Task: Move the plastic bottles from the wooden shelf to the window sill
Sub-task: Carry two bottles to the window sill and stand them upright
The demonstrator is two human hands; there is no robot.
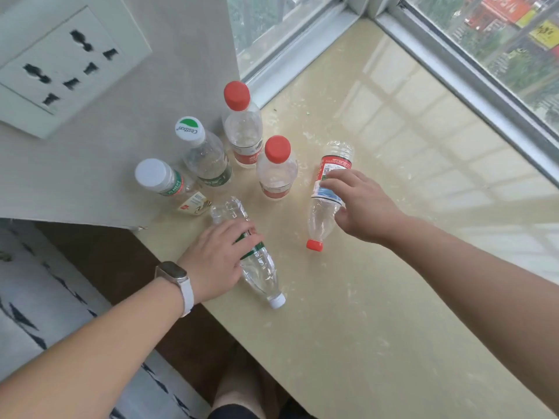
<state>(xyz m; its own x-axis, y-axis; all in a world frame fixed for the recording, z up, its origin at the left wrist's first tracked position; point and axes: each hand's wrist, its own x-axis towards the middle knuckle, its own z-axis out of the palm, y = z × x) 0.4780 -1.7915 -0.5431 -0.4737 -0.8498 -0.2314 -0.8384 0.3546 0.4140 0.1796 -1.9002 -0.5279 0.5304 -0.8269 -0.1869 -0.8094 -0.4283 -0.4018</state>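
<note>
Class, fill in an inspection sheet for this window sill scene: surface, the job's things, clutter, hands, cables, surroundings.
Surface: glossy cream window sill, faintly speckled.
Job's things: four bottles upright near the wall, two red-capped, one green-and-white-capped, one white-capped; two inverted in hand.
Clutter: nothing seen.
Hands: left hand grips a green-labelled bottle; right hand grips a red-labelled bottle.
Cables: nothing seen.
Surroundings: wall socket, window, smartwatch on left wrist.

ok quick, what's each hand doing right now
Left hand: closed on the lying white-capped bottle.
Right hand: closed on the lying red-capped bottle.
</note>
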